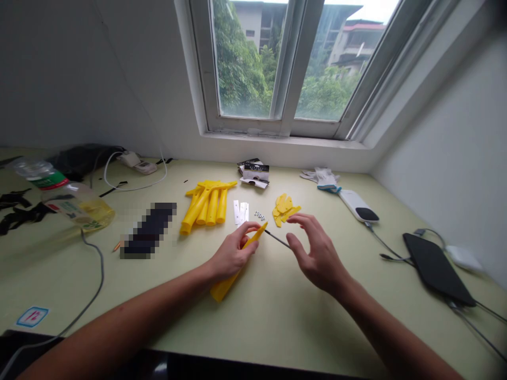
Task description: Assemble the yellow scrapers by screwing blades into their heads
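Observation:
My left hand is closed around a long yellow plastic piece, tilted with its wide end toward me and its narrow tip up to the right. A thin grey metal rod with a dark tip reaches from near that tip toward my right thumb. My right hand has its thumb and fingers spread apart; the rod's near end meets or passes behind the thumb, I cannot tell which. Just beyond my hands lie white flat strips, several small metal nuts or screws and flat yellow plates.
Yellow tubular parts are piled left of centre, beside a pixelated dark object. Black-and-white packets and gloves lie near the window. A bottle stands left; a power bank, black phone-like device and cables are right.

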The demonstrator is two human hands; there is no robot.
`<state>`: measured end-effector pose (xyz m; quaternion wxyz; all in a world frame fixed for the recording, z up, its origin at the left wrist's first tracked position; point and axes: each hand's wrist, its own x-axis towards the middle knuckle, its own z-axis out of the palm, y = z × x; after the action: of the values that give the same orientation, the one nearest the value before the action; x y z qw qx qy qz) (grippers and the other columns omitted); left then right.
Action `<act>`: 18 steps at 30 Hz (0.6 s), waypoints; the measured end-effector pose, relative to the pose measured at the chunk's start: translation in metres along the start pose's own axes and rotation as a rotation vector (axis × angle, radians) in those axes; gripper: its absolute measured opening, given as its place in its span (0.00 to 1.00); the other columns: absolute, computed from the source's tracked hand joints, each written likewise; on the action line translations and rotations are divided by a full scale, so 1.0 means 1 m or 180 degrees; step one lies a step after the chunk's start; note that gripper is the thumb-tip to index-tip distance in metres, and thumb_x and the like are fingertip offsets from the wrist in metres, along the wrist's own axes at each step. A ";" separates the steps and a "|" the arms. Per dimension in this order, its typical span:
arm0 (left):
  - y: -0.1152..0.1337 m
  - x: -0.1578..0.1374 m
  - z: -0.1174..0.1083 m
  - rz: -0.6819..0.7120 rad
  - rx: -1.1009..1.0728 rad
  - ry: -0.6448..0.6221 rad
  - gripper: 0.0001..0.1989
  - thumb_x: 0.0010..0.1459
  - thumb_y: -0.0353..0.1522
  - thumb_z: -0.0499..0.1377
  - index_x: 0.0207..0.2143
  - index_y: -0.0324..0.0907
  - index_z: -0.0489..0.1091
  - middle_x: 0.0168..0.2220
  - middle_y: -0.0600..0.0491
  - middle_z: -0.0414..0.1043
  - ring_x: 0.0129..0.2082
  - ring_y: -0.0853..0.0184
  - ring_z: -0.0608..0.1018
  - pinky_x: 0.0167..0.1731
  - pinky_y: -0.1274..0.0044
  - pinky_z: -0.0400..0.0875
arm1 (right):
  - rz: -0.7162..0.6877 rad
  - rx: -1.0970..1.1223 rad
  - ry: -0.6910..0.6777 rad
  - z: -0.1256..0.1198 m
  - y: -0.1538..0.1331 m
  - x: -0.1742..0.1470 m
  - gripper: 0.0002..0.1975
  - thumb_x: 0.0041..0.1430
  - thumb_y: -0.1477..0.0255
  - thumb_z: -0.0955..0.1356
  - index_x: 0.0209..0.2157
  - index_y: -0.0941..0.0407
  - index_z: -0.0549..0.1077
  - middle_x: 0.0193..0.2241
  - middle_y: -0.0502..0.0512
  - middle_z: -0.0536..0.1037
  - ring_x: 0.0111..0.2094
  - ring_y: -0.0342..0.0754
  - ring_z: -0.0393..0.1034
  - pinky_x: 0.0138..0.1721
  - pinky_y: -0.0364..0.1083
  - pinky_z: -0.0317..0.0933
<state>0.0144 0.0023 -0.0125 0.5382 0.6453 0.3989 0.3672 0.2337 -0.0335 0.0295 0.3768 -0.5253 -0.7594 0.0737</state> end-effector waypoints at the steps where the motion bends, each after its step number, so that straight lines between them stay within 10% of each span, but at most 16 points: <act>1: 0.000 0.000 0.000 -0.0023 0.0034 -0.0015 0.20 0.58 0.41 0.59 0.51 0.45 0.65 0.35 0.51 0.72 0.23 0.74 0.65 0.25 0.80 0.61 | -0.0038 -0.0176 -0.0115 -0.012 0.003 -0.006 0.17 0.63 0.66 0.63 0.52 0.54 0.64 0.52 0.60 0.68 0.53 0.53 0.64 0.54 0.53 0.60; 6: 0.001 -0.001 0.000 -0.0073 0.0026 -0.0001 0.20 0.58 0.40 0.59 0.51 0.45 0.66 0.33 0.52 0.72 0.24 0.73 0.66 0.26 0.79 0.61 | 0.0323 -0.1129 -0.0808 -0.055 0.042 -0.066 0.30 0.58 0.59 0.67 0.60 0.52 0.59 0.55 0.62 0.67 0.55 0.59 0.65 0.54 0.59 0.62; 11: 0.002 -0.001 0.002 -0.0015 -0.0207 0.0075 0.18 0.56 0.40 0.61 0.49 0.46 0.68 0.43 0.47 0.73 0.27 0.72 0.68 0.30 0.78 0.65 | 0.0630 -0.0866 -0.1005 -0.056 0.071 -0.107 0.16 0.64 0.63 0.63 0.51 0.52 0.70 0.43 0.60 0.76 0.43 0.54 0.73 0.44 0.53 0.69; 18: -0.005 0.007 -0.002 -0.0113 -0.0735 0.0141 0.21 0.54 0.39 0.64 0.48 0.44 0.63 0.45 0.47 0.72 0.28 0.73 0.72 0.38 0.74 0.67 | 0.0712 0.0371 0.0464 -0.061 0.055 -0.079 0.12 0.57 0.66 0.70 0.42 0.52 0.70 0.49 0.58 0.72 0.33 0.47 0.75 0.33 0.47 0.73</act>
<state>0.0151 0.0096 -0.0169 0.6064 0.5636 0.3771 0.4153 0.3267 -0.0945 0.0051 0.4502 -0.5878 -0.6612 0.1208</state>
